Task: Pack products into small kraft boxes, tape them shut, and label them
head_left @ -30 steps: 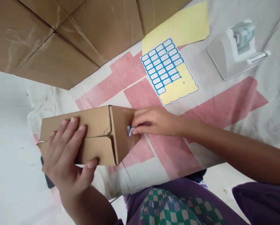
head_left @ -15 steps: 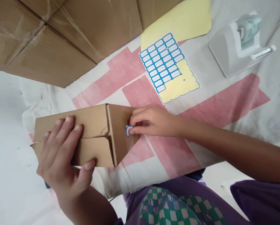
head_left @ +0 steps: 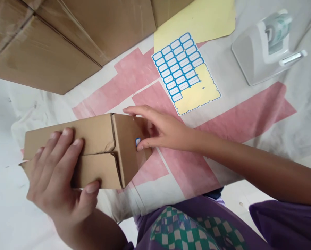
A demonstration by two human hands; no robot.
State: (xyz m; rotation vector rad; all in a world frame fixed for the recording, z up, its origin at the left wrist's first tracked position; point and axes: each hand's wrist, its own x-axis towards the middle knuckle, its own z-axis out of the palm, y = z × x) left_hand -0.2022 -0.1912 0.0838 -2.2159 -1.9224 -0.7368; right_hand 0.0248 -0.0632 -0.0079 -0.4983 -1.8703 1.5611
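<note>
Left fingers (head_left: 68,158) splay over a creased brown carton (head_left: 93,133); empty right fingers (head_left: 143,111) gape at its blue-edged label (head_left: 137,142).

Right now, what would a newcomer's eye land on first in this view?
Probably the sheet of blue-bordered labels, bright near the upper middle, with bare yellow backing where labels are missing. Next, left of centre, the cardboard box between the two hands: the left hand lies spread on its flapped face, the right hand is at the adjoining face, thumb by a small label. A white tape dispenser stands at upper right.
</note>
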